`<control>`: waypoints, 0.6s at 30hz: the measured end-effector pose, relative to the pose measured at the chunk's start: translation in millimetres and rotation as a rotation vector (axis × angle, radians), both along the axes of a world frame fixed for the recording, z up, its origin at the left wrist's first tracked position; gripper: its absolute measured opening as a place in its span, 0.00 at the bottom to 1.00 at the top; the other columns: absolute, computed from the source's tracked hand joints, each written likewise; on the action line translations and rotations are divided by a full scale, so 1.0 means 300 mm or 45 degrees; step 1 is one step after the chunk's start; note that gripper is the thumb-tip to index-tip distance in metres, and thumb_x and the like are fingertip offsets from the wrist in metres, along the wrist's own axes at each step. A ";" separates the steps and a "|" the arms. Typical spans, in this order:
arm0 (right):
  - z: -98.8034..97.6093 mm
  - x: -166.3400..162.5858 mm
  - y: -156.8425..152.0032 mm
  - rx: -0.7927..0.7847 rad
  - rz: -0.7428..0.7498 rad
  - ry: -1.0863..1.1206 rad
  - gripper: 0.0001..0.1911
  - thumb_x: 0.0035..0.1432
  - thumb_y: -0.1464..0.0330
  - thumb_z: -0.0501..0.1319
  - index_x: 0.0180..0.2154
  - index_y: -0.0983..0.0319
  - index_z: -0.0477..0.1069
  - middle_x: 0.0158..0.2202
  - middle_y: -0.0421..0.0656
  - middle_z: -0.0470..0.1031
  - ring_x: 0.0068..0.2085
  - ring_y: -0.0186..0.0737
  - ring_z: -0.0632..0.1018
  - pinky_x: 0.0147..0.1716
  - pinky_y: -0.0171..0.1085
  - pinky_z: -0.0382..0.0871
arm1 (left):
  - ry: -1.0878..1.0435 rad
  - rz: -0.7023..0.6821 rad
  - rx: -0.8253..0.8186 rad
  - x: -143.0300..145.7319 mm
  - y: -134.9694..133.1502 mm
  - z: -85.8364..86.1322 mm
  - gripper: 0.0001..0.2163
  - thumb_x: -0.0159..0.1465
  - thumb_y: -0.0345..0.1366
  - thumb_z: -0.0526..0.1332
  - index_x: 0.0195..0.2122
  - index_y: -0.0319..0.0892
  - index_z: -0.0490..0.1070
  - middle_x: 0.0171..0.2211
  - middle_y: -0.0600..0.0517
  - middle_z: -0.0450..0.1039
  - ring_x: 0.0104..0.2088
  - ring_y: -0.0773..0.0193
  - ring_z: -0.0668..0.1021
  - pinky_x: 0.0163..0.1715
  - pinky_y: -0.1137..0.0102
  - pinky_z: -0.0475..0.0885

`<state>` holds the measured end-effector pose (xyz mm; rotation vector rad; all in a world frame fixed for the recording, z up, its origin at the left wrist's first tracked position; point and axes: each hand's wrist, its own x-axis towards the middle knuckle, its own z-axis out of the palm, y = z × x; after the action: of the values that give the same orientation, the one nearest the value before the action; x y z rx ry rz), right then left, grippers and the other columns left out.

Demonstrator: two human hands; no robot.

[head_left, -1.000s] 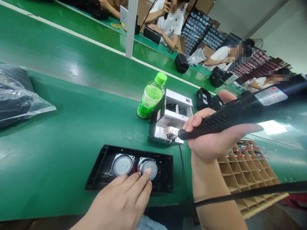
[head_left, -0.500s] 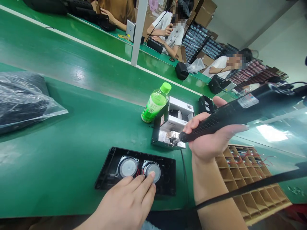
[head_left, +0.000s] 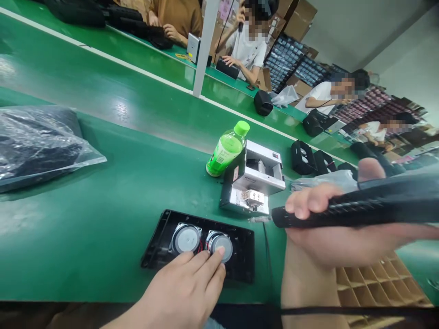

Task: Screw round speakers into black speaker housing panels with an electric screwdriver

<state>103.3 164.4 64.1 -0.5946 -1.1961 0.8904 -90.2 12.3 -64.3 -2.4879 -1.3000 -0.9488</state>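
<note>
A black plastic housing [head_left: 157,251] lies on the green bench with two round speakers inside, a left speaker [head_left: 186,238] and a right speaker [head_left: 223,251]. My left hand [head_left: 192,278] reaches over the housing's front edge, fingers stretched out, with the fingertips resting on the right speaker. Wrapped in my right hand [head_left: 318,228] is a black electric screwdriver [head_left: 370,205], held almost level and blurred. Its bit points left, just in front of a black and white screw feeder [head_left: 236,196]. Whether a screw sits on the bit cannot be made out.
A green-capped drink bottle [head_left: 226,151] stands behind the feeder. At the left lies a clear bag [head_left: 44,146] of dark material. A cardboard divider box [head_left: 373,283] is at lower right. Black speaker housings [head_left: 303,157] stand farther back. Several people work across the bench.
The electric screwdriver has come away from the feeder's front, moving down and towards me, and has tilted closer to level. My left hand stays on the right speaker. The view has shifted slightly.
</note>
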 end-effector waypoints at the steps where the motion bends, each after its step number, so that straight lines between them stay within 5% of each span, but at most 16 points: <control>1: 0.012 -0.005 -0.018 -0.032 0.074 -0.012 0.36 0.61 0.33 0.59 0.55 0.50 0.80 0.20 0.35 0.76 0.15 0.38 0.69 0.17 0.40 0.70 | 0.012 -0.005 -0.011 0.002 -0.001 -0.001 0.16 0.77 0.28 0.51 0.49 0.40 0.81 0.53 0.46 0.87 0.43 0.58 0.84 0.43 0.61 0.71; 5: 0.004 -0.079 -0.085 -0.131 0.189 0.038 0.27 0.63 0.38 0.64 0.53 0.47 0.82 0.21 0.35 0.76 0.17 0.40 0.72 0.20 0.41 0.72 | 0.042 -0.016 -0.065 0.010 -0.001 0.003 0.15 0.77 0.29 0.52 0.50 0.39 0.80 0.55 0.44 0.86 0.44 0.57 0.84 0.41 0.60 0.70; 10: -0.072 -0.148 -0.107 -0.108 0.460 -0.092 0.31 0.63 0.37 0.62 0.56 0.48 0.82 0.23 0.39 0.80 0.20 0.43 0.76 0.22 0.45 0.77 | 0.078 -0.021 -0.131 0.014 0.001 0.018 0.16 0.77 0.30 0.52 0.52 0.38 0.80 0.56 0.43 0.85 0.44 0.54 0.85 0.40 0.60 0.71; 18: -0.132 -0.173 -0.089 -0.148 0.522 -0.155 0.32 0.62 0.37 0.64 0.57 0.48 0.81 0.23 0.37 0.79 0.20 0.41 0.76 0.21 0.43 0.78 | 0.050 -0.027 -0.186 0.016 -0.009 0.034 0.17 0.75 0.29 0.51 0.54 0.35 0.80 0.57 0.41 0.85 0.42 0.53 0.86 0.37 0.60 0.74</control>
<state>51.4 137.7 24.6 -0.5091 -1.4114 1.2911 -85.3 9.6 -54.1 -2.6192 -1.3796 -0.8334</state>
